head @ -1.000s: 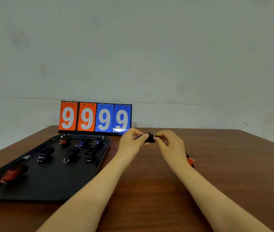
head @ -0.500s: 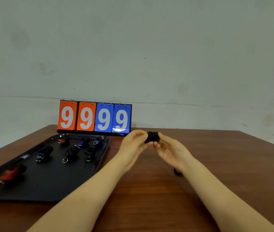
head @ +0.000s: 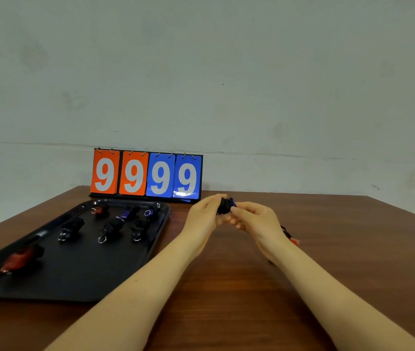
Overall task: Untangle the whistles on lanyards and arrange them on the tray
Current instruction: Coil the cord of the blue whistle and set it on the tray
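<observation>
Head view: left hand [head: 205, 215] and right hand [head: 257, 219] both pinched the wound black lanyard bundle [head: 224, 205] above the tabletop [head: 328, 249], fingers curled.

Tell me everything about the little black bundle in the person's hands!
The black bundle looks like a lanyard cord wound in tight loops round a whistle, with a bit of blue showing at its right side. It is held above the wooden table, pinched between the left hand and right hand.

One head cam, that's the whole setup

It looks forward and slightly down over the table [head: 328, 274] toward the wall [head: 226, 72], with both forearms reaching in from below.
</observation>
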`<state>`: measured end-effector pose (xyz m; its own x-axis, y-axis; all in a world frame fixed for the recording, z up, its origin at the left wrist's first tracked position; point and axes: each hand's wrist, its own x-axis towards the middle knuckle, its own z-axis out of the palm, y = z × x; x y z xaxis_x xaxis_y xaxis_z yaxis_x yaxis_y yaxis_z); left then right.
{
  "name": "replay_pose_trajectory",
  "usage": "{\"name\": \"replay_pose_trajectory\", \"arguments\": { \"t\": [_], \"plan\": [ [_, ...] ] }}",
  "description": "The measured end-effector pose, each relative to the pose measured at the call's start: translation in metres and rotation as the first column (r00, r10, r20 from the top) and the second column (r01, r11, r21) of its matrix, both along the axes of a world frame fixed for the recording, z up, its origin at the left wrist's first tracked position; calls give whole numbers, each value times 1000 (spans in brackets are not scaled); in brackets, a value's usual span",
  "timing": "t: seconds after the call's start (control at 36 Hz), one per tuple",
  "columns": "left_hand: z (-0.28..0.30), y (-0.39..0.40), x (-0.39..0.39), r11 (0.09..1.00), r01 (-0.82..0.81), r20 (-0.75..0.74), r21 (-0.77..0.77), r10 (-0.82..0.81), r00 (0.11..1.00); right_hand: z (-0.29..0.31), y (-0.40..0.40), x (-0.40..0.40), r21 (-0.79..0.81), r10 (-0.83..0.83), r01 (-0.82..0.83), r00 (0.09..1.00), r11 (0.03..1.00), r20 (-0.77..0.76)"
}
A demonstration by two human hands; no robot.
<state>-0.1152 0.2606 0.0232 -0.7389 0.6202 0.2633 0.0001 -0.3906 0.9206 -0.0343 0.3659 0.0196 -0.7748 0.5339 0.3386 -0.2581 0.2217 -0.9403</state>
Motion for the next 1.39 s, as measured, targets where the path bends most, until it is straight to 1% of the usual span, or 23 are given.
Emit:
{"name": "replay_pose_trajectory", "arguments": {
  "t": [0.08, 0.14, 0.22, 0.28, 0.36, 0.42, 0.5, 0.61, 0.67, 0.81, 0.94, 1.03, 1.11, 1.17, 1.28, 1.33, 1.39],
  "plan": [
    [-2, 2, 1, 990, -52, -150, -127, 33, 988, 0, -2, 1, 48, -5, 5, 1000, 999, 5],
    [-4, 2, 0, 984, -74, -179, -162, 44, 983, 1, -3, 1, 62, 15, -14, 1000, 998, -14],
    [-3, -1, -4, 995, -7, -49, -99, 2, 999, 1, -4, 1, 66, 26, -24, 999, 998, -29],
    [-1, -3, -4, 996, 18, -1, -85, -18, 1000, 1, -3, 2, 74, 23, -22, 999, 997, -23],
    [0, -5, -2, 993, 21, -7, -115, -22, 1000, 1, -2, 2, 77, 43, -43, 999, 996, 2],
    [1, -5, -1, 990, 9, 7, -137, -8, 1000, 1, -2, 1, 28, 49, -49, 999, 998, -1],
    [2, -6, 0, 981, -4, 6, -192, 5, 1000, 3, 1, 0, -12, 3, -3, 1000, 1000, -4],
    [1, -6, 3, 974, 69, 6, -217, -69, 998, 1, 5, -1, 98, -95, 91, 995, 991, 38],
    [0, -6, 4, 967, 127, 26, -223, -124, 992, 1, 5, -1, 128, -112, 106, 992, 986, 48],
    [2, -8, 5, 947, 280, 127, -158, -261, 957, 4, 2, 0, 118, -82, 75, 995, 990, 62],
    [5, -9, 9, 938, 343, 203, -55, -326, 923, 6, 2, 4, 75, -18, 14, 998, 997, 62],
    [6, -8, 7, 954, 299, 232, -22, -286, 930, 6, 2, 5, 28, 35, -36, 999, 999, 39],
    [4, -8, 5, 973, 228, 218, -43, -214, 952, 8, 0, 6, -69, 105, -106, 994, 992, -20],
    [3, -8, 4, 982, 167, 164, -83, -152, 975, 12, -3, 7, -166, 146, -156, 987, 974, -73],
    [2, -3, 5, 983, -23, 24, -180, 28, 999, 17, -5, 7, -346, 205, -236, 971, 908, -126],
    [2, -1, 5, 975, -88, -13, -206, 87, 996, 17, -4, 7, -398, 252, -283, 959, 873, -129],
    [3, -1, 5, 969, -120, -42, -216, 113, 993, 16, -4, 7, -408, 295, -309, 950, 859, -99]
  ]
}}
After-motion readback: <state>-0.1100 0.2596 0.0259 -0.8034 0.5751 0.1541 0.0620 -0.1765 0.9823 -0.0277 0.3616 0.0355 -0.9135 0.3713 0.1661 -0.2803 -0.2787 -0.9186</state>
